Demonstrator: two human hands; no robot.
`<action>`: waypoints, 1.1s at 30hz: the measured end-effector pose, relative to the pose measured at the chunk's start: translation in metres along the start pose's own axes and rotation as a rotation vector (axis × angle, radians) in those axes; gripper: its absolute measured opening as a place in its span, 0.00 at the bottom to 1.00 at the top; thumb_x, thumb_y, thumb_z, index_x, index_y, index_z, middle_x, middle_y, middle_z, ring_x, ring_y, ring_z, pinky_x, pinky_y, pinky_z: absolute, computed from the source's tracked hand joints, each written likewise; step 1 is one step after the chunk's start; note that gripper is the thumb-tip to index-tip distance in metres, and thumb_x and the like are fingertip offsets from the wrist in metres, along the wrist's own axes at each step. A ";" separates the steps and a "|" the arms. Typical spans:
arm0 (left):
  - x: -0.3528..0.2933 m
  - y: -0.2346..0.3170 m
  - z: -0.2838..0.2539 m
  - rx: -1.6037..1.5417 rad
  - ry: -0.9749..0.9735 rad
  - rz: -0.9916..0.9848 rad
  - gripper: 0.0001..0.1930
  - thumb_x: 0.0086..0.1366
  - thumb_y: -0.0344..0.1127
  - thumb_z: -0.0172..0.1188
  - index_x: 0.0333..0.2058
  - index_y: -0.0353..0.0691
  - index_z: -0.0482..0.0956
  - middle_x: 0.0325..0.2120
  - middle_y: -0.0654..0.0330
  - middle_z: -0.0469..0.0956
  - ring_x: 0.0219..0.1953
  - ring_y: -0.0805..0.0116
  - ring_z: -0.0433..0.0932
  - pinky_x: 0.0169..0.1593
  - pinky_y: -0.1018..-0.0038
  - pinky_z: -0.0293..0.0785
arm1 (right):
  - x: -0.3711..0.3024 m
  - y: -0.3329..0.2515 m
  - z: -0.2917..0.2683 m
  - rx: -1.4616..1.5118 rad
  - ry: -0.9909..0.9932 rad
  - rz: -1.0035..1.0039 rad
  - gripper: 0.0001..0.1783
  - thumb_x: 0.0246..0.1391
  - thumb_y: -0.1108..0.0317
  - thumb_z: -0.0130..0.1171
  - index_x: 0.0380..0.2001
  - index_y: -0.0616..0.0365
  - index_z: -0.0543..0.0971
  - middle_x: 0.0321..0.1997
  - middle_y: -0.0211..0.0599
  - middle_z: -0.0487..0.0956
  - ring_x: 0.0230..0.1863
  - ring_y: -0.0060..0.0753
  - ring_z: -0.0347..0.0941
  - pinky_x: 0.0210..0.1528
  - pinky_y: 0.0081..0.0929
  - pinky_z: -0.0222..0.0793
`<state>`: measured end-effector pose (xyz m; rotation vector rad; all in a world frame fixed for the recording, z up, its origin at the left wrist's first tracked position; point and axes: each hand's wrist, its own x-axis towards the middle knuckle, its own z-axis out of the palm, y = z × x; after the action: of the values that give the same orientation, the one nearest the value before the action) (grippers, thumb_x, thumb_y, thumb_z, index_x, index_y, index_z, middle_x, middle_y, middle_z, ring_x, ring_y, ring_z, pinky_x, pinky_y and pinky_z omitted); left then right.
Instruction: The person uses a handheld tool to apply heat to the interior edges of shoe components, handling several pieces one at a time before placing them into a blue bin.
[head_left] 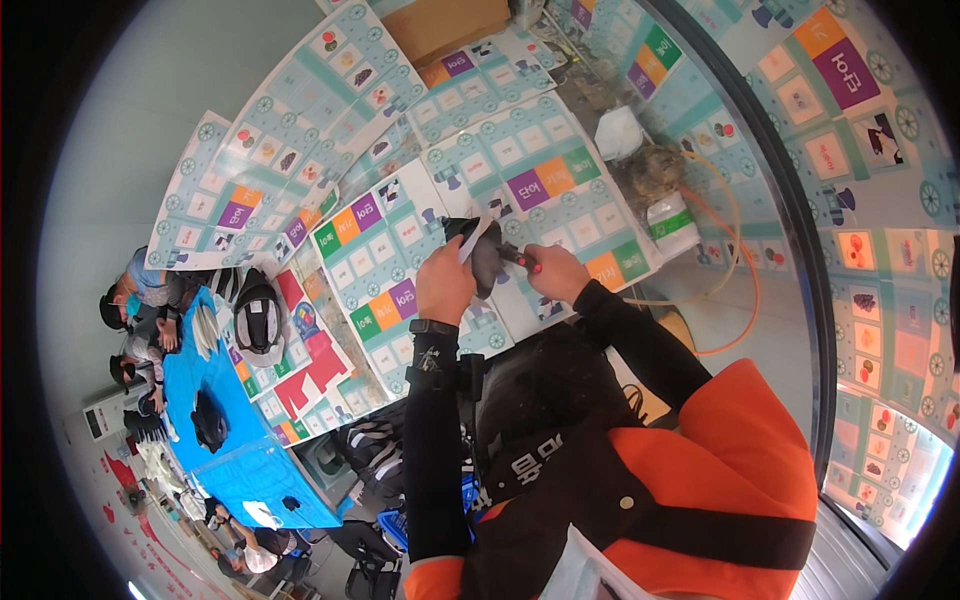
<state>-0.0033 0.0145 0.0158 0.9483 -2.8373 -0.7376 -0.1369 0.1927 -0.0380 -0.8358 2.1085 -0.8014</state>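
Observation:
My left hand [443, 285] is closed around the near side of a dark shoe-upper-like piece [487, 268], which is tilted up over the table. A pale strip shows along its top. My right hand [557, 273] is wrapped around a small black-and-red handled tool [520, 259]. The tool points left at the dark piece, and its tip is at or against that piece; I cannot tell whether it touches. Its exact kind does not show. Beneath both hands lie printed sheets [400, 230] in teal and white covering the table.
An orange hose [752, 300] and a yellow hose loop at the right, near a white-and-green packet [672, 222]. A black-and-white shoe upper [258, 318] sits to the left. Beyond it, people work around a blue table [215, 390]. A cardboard box [440, 28] stands at the far side.

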 end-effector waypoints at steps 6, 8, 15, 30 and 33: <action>0.002 0.004 0.001 0.000 -0.010 -0.012 0.20 0.60 0.29 0.61 0.53 0.40 0.81 0.42 0.46 0.83 0.42 0.43 0.82 0.46 0.54 0.79 | 0.000 0.010 0.004 -0.112 0.050 -0.023 0.14 0.50 0.68 0.53 0.40 0.59 0.79 0.30 0.56 0.81 0.36 0.65 0.78 0.39 0.56 0.73; 0.003 0.004 0.002 -0.004 0.003 0.000 0.20 0.60 0.29 0.61 0.53 0.40 0.81 0.42 0.46 0.83 0.42 0.43 0.82 0.46 0.54 0.79 | 0.002 0.015 0.003 -0.120 0.021 -0.027 0.14 0.50 0.68 0.53 0.40 0.59 0.79 0.30 0.56 0.81 0.35 0.65 0.78 0.39 0.57 0.72; 0.001 0.003 0.007 -0.001 0.022 0.021 0.20 0.61 0.29 0.60 0.53 0.40 0.81 0.42 0.46 0.83 0.42 0.43 0.82 0.45 0.54 0.80 | -0.002 0.021 0.003 -0.154 0.163 -0.097 0.13 0.50 0.67 0.54 0.39 0.58 0.78 0.29 0.55 0.81 0.35 0.65 0.78 0.39 0.57 0.73; -0.019 -0.012 -0.002 0.105 0.064 -0.074 0.19 0.62 0.29 0.59 0.53 0.33 0.79 0.43 0.45 0.83 0.43 0.44 0.82 0.47 0.55 0.79 | -0.003 0.026 0.007 0.239 -0.401 0.059 0.17 0.46 0.71 0.62 0.41 0.62 0.82 0.30 0.48 0.84 0.34 0.48 0.81 0.37 0.47 0.75; -0.058 -0.044 0.000 0.177 0.103 -0.128 0.18 0.63 0.28 0.57 0.53 0.37 0.80 0.43 0.44 0.83 0.45 0.45 0.82 0.48 0.55 0.79 | 0.020 0.099 0.021 0.192 -0.154 -0.193 0.23 0.51 0.70 0.66 0.50 0.68 0.79 0.44 0.46 0.85 0.45 0.35 0.79 0.52 0.34 0.75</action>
<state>0.0681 0.0180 0.0014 1.1649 -2.8083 -0.4372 -0.1609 0.2310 -0.1306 -0.9736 1.8034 -0.9902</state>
